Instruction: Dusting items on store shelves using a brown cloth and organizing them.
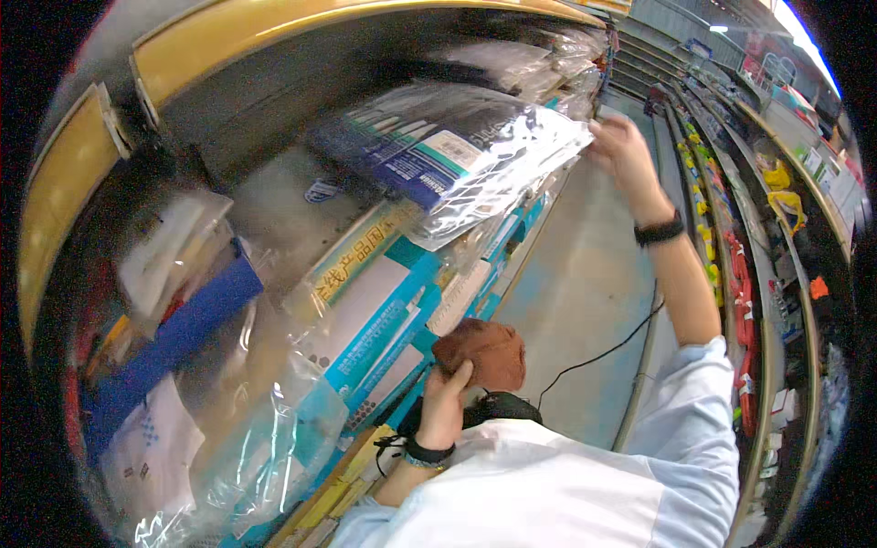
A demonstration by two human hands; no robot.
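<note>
My left hand (pixel 444 404) holds a bunched brown cloth (pixel 488 355) close to my body, the thumb pressed on its near side. Up and to the right, my right hand (pixel 620 151) pinches the corner of a clear plastic package (pixel 510 161). Dark blue and teal printing and a white barcode label (pixel 449 152) show on that package, which lies tilted over the shelf goods. Below it are white and turquoise boxes (pixel 373 329) and a strip of yellow printed tape (pixel 356 250). Glare on the plastic hides part of its contents.
A dark blue box (pixel 178 349) and crumpled clear plastic bags (pixel 274 438) crowd the shelf at left. Yellow shelf beams (pixel 356 34) arch overhead. A black cable (pixel 603 353) crosses the aisle floor (pixel 582 274). Opposite stands a rack with red packaged goods (pixel 740 329).
</note>
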